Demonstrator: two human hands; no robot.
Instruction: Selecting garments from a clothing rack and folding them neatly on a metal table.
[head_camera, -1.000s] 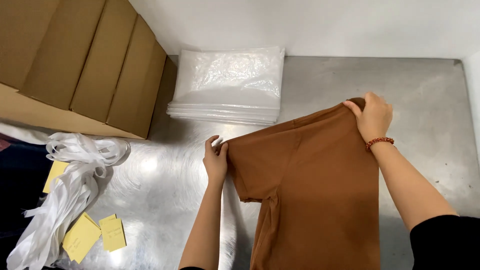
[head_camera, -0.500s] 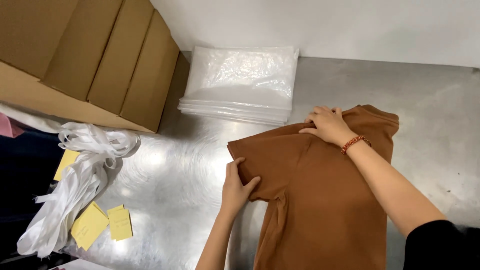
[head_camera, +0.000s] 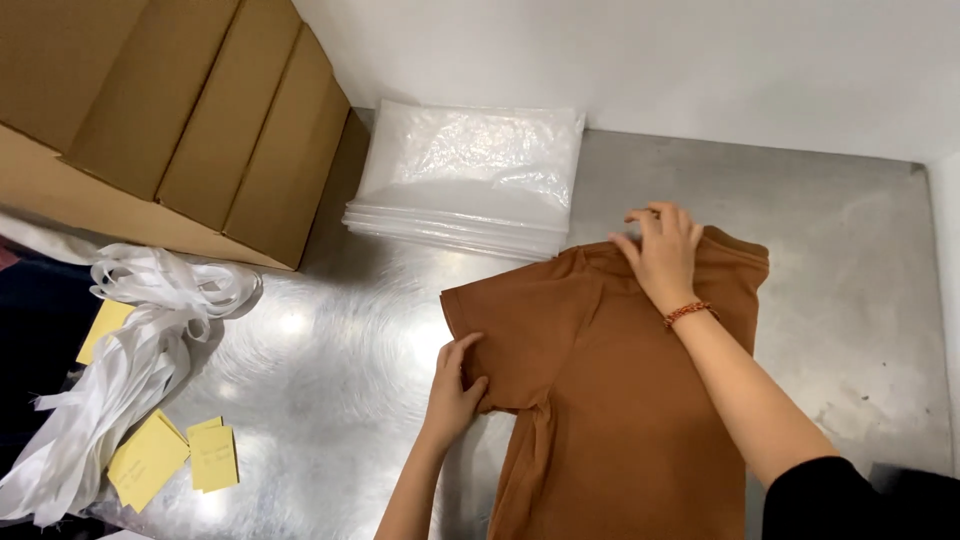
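— Where does the brown shirt (head_camera: 620, 400) lie?
— Flat on the steel surface (head_camera: 860, 300), toward its right half, bare metal along the right edge and left of the sleeve.
— And the hands?
— Left hand (head_camera: 455, 385) pinches the sleeve hem; right hand (head_camera: 662, 250) presses the collar, fingers spread, grip closed on nothing.

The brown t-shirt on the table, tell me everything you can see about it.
The brown t-shirt is plain, short-sleeved and looks like soft knit cotton. It lies flat on the steel table, collar toward the wall, hem running out of the bottom of the picture. The left hand pinches the edge of the spread left sleeve; the right hand presses flat near the collar. Its top edge lies close to the stack of clear plastic bags; whether they touch is unclear.
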